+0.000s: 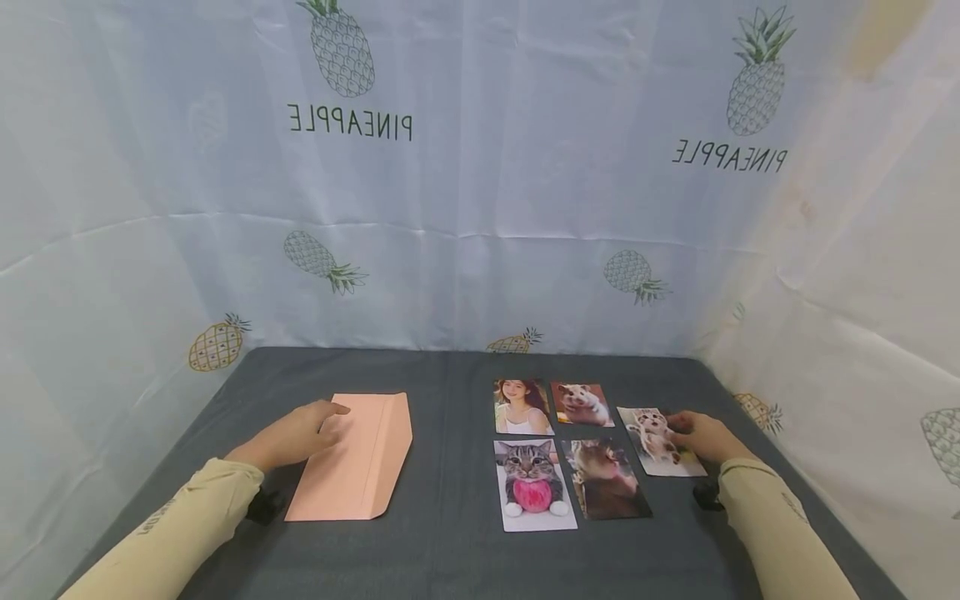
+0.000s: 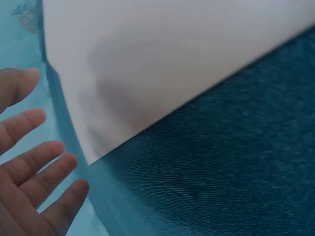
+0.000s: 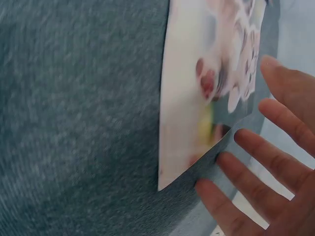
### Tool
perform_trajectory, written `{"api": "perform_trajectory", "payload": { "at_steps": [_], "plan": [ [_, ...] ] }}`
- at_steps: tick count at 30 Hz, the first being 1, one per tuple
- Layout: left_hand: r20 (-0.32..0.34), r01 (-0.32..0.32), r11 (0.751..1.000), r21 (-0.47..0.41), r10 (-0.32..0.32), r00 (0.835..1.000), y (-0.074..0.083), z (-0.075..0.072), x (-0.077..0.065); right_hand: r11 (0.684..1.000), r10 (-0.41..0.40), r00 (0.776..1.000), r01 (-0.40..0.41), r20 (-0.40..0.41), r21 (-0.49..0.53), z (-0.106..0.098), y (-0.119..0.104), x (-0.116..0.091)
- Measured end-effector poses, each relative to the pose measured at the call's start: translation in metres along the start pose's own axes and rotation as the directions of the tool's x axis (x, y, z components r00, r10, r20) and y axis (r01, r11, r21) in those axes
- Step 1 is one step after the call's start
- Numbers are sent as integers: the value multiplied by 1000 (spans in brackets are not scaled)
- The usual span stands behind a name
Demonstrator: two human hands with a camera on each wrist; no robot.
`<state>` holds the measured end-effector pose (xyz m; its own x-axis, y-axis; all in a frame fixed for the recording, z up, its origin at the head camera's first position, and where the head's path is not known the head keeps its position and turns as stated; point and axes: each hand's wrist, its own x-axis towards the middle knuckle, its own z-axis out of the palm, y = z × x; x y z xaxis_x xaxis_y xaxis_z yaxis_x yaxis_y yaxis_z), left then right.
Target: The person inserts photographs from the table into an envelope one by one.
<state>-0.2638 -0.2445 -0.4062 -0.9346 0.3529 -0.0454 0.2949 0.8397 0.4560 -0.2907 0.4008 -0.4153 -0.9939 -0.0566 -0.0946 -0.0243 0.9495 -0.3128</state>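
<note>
A pink paper envelope (image 1: 348, 471) lies on the left of the table, its pointed flap folded out to the right. My left hand (image 1: 298, 433) is over its left edge, fingers spread and apart in the left wrist view, where the envelope (image 2: 162, 59) looks pale. On the right lies a photo card of a kitten (image 1: 652, 446), tilted against the other cards. My right hand (image 1: 703, 437) is at this card's right edge. In the right wrist view its fingers are loosely extended beside the card (image 3: 182, 123); whether they touch it I cannot tell.
Left of the kitten card are a person's portrait card (image 1: 522, 408), a hamster card (image 1: 582, 405), a tabby cat card (image 1: 535, 487) and a dark brown animal card (image 1: 611, 492). A dark grey cloth (image 1: 450, 558) covers the table. Pineapple-print curtains (image 1: 480, 183) hang behind and at both sides.
</note>
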Motion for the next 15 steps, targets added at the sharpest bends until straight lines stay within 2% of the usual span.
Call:
{"api": "perform_trajectory", "payload": {
  "at_steps": [4,7,15],
  "plan": [
    [11,-64,996,68,63,998,-4,7,2,999,28,999,-29,30,28,0,2,-1],
    [28,-98,988,118,95,995,-7,11,3,998,18,998,-21,58,57,1,3,0],
    [77,-62,995,73,57,995,-10,17,1,997,-49,994,44,94,57,3,3,1]
  ]
}}
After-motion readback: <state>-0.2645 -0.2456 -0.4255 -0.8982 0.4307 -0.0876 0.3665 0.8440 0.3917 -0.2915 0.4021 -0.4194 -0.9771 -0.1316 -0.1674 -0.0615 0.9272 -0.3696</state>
